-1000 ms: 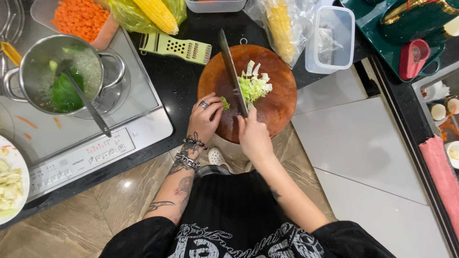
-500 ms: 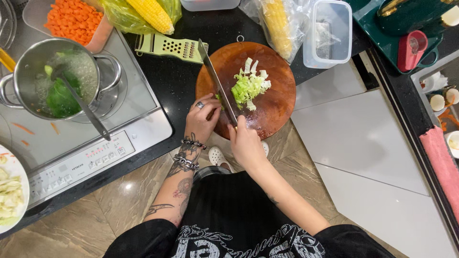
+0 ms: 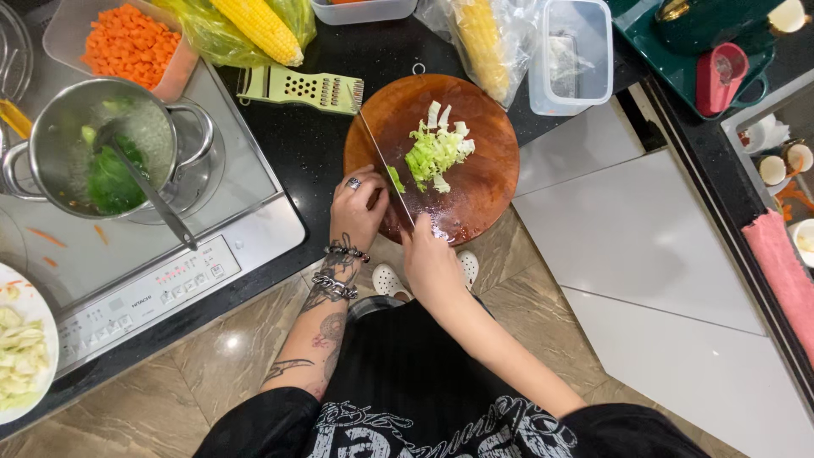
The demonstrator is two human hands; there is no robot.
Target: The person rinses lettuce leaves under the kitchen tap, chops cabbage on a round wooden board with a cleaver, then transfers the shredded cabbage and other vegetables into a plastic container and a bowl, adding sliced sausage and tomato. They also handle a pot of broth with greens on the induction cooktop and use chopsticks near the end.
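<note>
Long knife handle hidden inside the closed right hand (image 3: 431,265). White plate of chopped cabbage (image 3: 21,356) cut off by the left edge. Clear tub of diced orange carrot (image 3: 127,42) cropped at the top. Contents of the green tray (image 3: 678,34) indistinct.

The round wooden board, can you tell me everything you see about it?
The round cutting board looks like reddish-brown wood with a small metal ring at its far edge. It lies flat on the black counter. Chopped pale green vegetable pieces sit on it. The left hand rests on its near edge, and the right hand holds a knife over it.
</note>
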